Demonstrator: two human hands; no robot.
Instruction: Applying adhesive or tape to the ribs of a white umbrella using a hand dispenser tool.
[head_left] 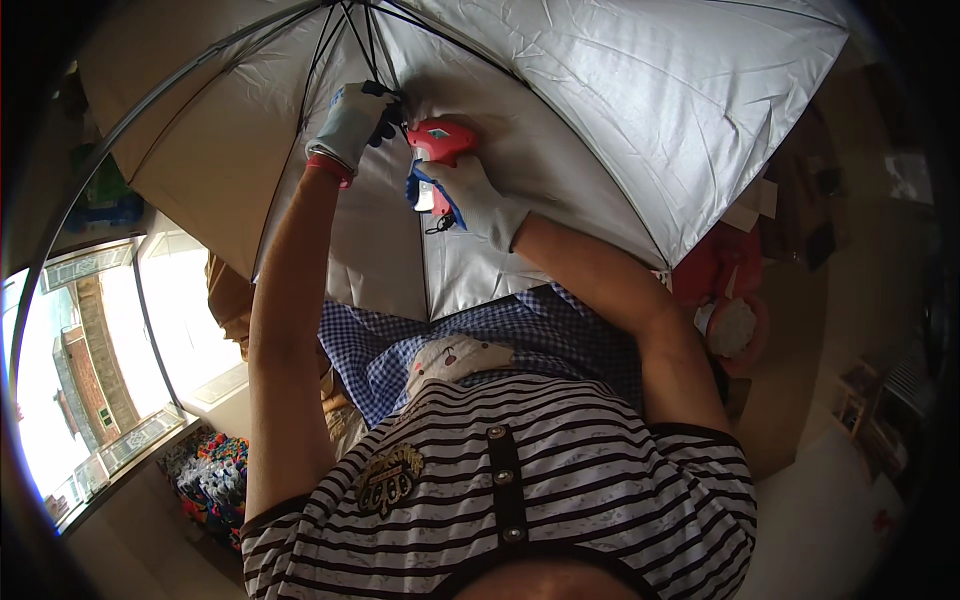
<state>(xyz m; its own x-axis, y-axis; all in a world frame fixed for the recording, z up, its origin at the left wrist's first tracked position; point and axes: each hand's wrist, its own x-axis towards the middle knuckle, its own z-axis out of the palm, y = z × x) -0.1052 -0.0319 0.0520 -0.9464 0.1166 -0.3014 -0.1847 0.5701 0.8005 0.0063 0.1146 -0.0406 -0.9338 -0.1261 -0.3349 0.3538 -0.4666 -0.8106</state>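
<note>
An open umbrella with a silvery lining (620,70) spreads in front of me, its underside and dark metal ribs facing me. My left hand (352,122), in a pale glove with dark fingertips and a red cuff, is closed at the thin dark struts near the middle of the umbrella. What its fingertips pinch is too small to make out. Beside it, my right hand (472,195), gloved in white and blue, grips a red and white handheld tool (443,138). The tool's upper end is close to my left fingertips. A small black loop hangs at its lower end.
A blue checked cloth (370,350) covers my lap under the umbrella's edge. To the left are a bright window (100,360) and a heap of multicoloured yarn-like material (208,475). On the right stand a red object (720,265) and a round whitish container (732,328).
</note>
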